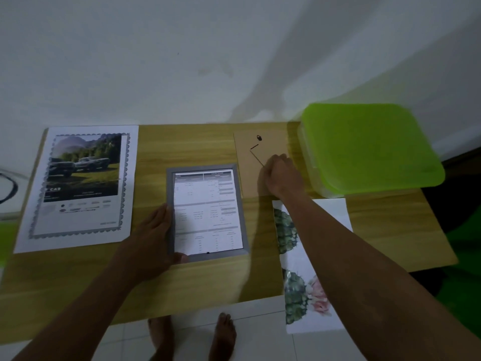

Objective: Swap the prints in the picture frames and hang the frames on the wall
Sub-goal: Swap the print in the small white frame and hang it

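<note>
The left hand (153,233) grips the lower left edge of the grey frame (207,212), thumb on its bottom rail. The right hand (282,174) rests curled on the brown backing board (250,162) (apparently pinching it). Car print (80,186) lies left, cactus print (304,269) right, on the bench (203,287).

The scene is dim and slightly greenish, with soft, low contrast. Broad grey shadows fan across the white wall (182,61), and an arm's shadow darkens the wooden table (208,287) beside the grey frame (207,212). The frame's sheet looks washed out, its text unreadable. The green lid (369,144) smears at its edges. Wide-angle distortion bows the table's sides.
</note>
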The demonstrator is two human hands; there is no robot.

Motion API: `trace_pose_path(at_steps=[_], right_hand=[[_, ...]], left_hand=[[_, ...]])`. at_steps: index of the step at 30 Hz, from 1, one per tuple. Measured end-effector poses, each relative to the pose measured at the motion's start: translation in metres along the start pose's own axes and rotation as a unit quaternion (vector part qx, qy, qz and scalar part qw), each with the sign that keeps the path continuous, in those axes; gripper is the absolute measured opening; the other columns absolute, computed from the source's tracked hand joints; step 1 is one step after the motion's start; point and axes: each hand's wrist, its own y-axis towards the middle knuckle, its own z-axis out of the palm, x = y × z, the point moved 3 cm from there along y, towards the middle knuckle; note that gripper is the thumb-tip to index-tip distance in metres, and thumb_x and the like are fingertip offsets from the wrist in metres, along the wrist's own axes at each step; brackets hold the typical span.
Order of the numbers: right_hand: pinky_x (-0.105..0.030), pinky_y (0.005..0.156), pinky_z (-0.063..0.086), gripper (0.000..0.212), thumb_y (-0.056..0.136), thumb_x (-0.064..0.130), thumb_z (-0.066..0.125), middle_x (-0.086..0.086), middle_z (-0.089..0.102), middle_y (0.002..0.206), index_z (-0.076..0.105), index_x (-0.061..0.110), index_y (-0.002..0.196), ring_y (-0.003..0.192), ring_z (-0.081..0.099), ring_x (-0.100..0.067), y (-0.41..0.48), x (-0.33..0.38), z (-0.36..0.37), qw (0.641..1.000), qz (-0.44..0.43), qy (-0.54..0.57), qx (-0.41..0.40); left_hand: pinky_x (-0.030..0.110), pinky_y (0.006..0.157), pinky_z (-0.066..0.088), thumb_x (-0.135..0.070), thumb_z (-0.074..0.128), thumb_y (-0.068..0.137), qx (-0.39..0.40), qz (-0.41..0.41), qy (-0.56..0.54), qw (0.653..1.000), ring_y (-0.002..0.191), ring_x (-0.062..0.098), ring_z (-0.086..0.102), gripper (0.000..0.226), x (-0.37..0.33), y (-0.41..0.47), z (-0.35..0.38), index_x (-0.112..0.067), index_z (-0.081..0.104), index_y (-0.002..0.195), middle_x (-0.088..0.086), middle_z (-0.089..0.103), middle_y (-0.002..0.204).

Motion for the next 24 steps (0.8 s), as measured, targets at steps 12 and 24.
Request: trace_pose_path(at_steps=[12, 24], right_hand=[[-0.05, 0.114, 0.029, 0.076, 0.097, 0.059, 0.04, -0.014, 0.026, 0.159, 0.026, 0.007, 0.151, 0.148, 0.021, -0.028, -0.123, 0.076, 0.045, 0.985, -0.168, -0.021, 0.039], [-0.058, 0.119, 0.01, 0.091, 0.095, 0.066, 0.039, -0.013, 0.003, 0.165, 0.012, 0.003, 0.156, 0.152, -0.006, -0.026, -0.132, 0.082, 0.068, 0.994, -0.078, 0.006, 0.071]], left_hand=[[0.043, 0.12, 0.018, -0.061, 0.073, 0.071, -0.019, -0.001, -0.028, 0.999, 0.149, 0.014, -0.007, 0.126, -0.005, -0.005, -0.004, -0.015, -0.01, 0.154, -0.003, -0.011, 0.162], [0.042, 0.12, 0.016, -0.062, 0.064, 0.078, -0.039, 0.001, -0.017, 0.999, 0.149, 0.014, -0.005, 0.114, -0.005, -0.004, -0.002, -0.016, -0.007, 0.154, -0.003, -0.008, 0.162]])
